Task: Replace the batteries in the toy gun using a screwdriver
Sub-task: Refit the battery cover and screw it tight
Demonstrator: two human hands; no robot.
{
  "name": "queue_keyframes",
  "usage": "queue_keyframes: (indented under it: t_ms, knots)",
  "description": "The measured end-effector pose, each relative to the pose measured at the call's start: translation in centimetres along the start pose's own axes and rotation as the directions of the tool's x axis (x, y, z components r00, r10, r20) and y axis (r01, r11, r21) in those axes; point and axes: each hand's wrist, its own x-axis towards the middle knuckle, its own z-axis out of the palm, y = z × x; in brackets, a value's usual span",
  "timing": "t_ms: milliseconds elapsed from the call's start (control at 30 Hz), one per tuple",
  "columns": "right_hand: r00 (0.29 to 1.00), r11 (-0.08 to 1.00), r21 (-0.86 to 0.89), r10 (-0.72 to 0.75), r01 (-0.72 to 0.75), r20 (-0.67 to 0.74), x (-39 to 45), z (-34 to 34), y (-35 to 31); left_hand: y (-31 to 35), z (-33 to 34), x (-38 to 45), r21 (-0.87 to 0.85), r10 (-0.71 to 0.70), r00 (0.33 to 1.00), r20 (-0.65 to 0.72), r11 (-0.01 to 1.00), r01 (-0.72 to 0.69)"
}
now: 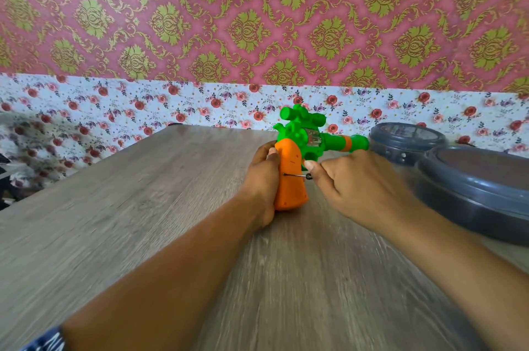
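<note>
The toy gun [297, 150] stands upright on my desk [143, 207], butt down. Its handle is a fat orange wedge, wider at the bottom, and everything above it is bright green: a rounded body with a clear window in its side, a stubby scope on top, and a barrel pointing to my right with an orange band near the muzzle.

My left hand [264, 179] wraps the handle from the left side, fingers curled round its back edge and thumb near the top, so that grip is closed on the gun and steadies it against the desk. My right hand [352, 182] comes in from the right, just below the barrel, its grip pinched on the screwdriver [297, 176]. Only the thin metal shaft and a dark bit of the handle show beyond my fingers. The shaft lies level, and its tip meets the orange handle about halfway up, close to my left fingers.

To the right, two dark grey round containers with lids sit on the desk: the nearer container [472, 193] just beside my right wrist, the farther container [406, 142] behind it, under the muzzle. A flowered cloth [171, 104] runs along the desk's far edge, below pink and gold wallpaper [257, 7].
</note>
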Motion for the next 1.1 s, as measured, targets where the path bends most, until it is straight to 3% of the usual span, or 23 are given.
queue_keyframes:
  t_ms: [100,233,333,600,667,800,933,1100]
  knots:
    - [0.999,0.999,-0.028,0.044,-0.044,0.026,0.1,-0.2,-0.6,0.2,0.0,-0.2,-0.005,0.005,1.000,-0.008,1.000,-0.005]
    - [0.994,0.985,0.167,0.027,-0.045,0.108,0.3,-0.7,-0.8,0.1,0.1,-0.1,0.011,0.002,1.000,-0.014,1.000,-0.002]
    - [0.984,0.974,0.215,0.031,-0.069,0.175,0.3,-1.0,-0.6,0.1,0.0,0.0,-0.006,-0.006,0.999,-0.032,1.000,0.005]
    - [0.981,0.948,0.313,0.002,-0.063,0.193,0.5,-1.1,0.0,0.1,0.1,-0.2,0.007,0.002,0.999,-0.046,1.000,-0.002]
    - [0.989,0.973,0.229,-0.018,-0.016,0.146,0.4,-1.1,-0.2,0.1,0.1,-0.2,0.013,0.014,0.998,-0.054,1.000,-0.013]
    - [0.994,0.991,-0.122,-0.071,0.060,-0.087,-0.1,-0.6,-1.1,0.1,0.2,-0.4,0.010,0.035,0.998,-0.043,0.999,-0.035]
    - [0.997,0.999,-0.038,0.014,-0.011,0.078,0.2,-1.4,-1.3,0.2,0.1,-0.5,0.012,0.033,0.998,-0.058,0.999,-0.032]
    - [0.974,0.996,0.068,-0.071,0.058,0.215,0.1,-1.5,-1.1,0.7,-0.1,-0.6,-0.053,-0.009,0.997,-0.075,0.999,0.005]
